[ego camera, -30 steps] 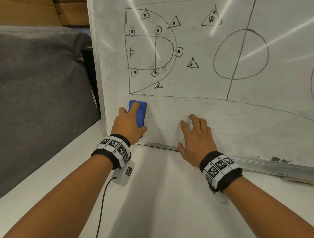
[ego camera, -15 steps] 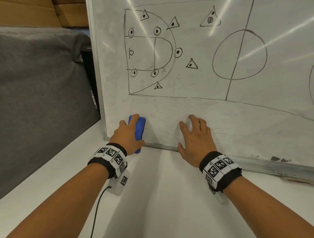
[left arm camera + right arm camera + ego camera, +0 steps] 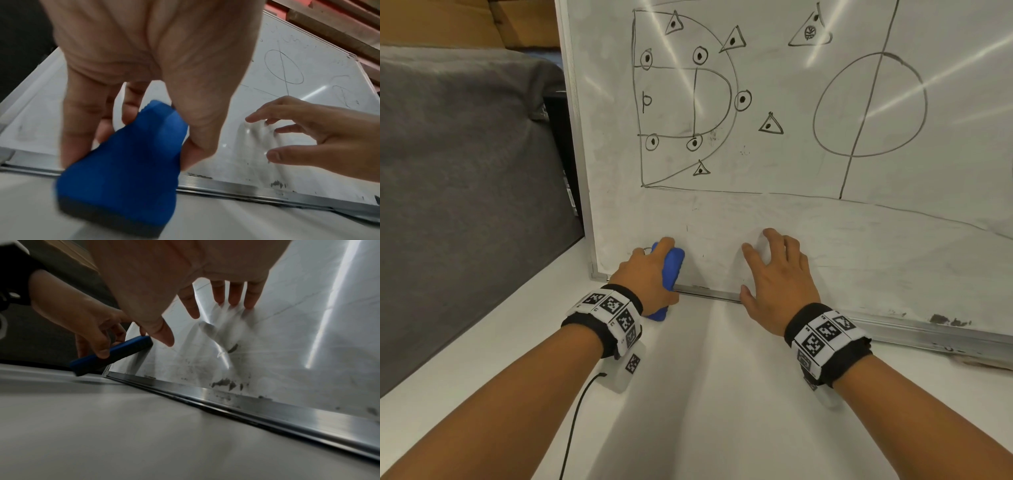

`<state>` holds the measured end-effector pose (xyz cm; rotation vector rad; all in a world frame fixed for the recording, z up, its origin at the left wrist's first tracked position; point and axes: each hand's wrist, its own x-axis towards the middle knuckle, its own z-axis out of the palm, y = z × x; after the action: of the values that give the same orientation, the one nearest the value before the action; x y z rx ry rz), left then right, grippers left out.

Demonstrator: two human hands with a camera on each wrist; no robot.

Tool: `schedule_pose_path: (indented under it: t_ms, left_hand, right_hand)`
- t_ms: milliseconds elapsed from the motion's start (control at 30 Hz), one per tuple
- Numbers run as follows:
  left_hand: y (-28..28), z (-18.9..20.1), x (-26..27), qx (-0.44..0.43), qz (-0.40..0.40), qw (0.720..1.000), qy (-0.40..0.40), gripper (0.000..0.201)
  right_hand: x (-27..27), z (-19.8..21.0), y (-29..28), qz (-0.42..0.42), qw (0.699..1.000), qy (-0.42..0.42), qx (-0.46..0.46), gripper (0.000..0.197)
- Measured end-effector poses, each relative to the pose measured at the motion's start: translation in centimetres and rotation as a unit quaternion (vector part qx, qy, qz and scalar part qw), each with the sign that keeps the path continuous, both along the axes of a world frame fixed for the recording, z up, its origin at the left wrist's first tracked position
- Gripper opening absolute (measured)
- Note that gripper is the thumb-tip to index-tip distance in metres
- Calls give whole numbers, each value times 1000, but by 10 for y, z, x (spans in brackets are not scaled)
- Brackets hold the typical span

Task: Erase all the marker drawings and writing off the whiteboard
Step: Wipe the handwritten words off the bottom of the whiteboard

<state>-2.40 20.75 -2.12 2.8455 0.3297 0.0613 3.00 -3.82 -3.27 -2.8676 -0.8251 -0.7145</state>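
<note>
The left hand (image 3: 650, 277) is clamped on the blue eraser (image 3: 671, 270), thumb on one long side and fingers on the other. The eraser sits at the whiteboard's bottom left corner, its lower end overhanging the aluminium bottom frame (image 3: 709, 294); in the right wrist view it tilts off the board at that end. The right hand (image 3: 777, 274) holds nothing: its fingers are spread and straight, fingertips (image 3: 249, 305) touching the whiteboard (image 3: 825, 246) just above the bottom edge, apparently bracing it.

Progress, as judged: early. The strip along the bottom edge, below the long baseline, carries only faint smears and a few small specks, and reads as wiped. Dark residue (image 3: 948, 320) clings near the bottom frame toward the right.

Outstanding: the whole court drawing (image 3: 685, 99) near the left edge, with its arc, key, dotted circles and triangles; the loose triangles (image 3: 770, 125) beside it; the large circle (image 3: 869, 104) crossed by a vertical line; the baseline itself. Further marks run off toward the right edge and cannot be assessed. Most of the erasing remains.
</note>
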Motion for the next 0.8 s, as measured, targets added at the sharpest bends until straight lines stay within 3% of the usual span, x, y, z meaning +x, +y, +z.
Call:
schedule_pose_path:
  t_ms: [67,267,433,633,800]
  left_hand:
    - [2,1,-3,18,-1,1000,21,89]
    - [8,-4,-3,-20,54,997,-55,96]
    - [18,-4,-1,5,56,998,42,88]
    - [20,-12,-4,-18,80,996,-18,95]
    - [21,-3,-4,-12,21,999,43,87]
  right_hand:
    - [-1,0,0,1,1000,0,1,68]
    - [-2,1,-1,1,1000,7,-3,67]
    - [-1,0,-1,6,1000,4,5,66]
    - [-1,0,-1,5,1000,4,1,65]
    - [-1,0,0,5,1000,8,6,64]
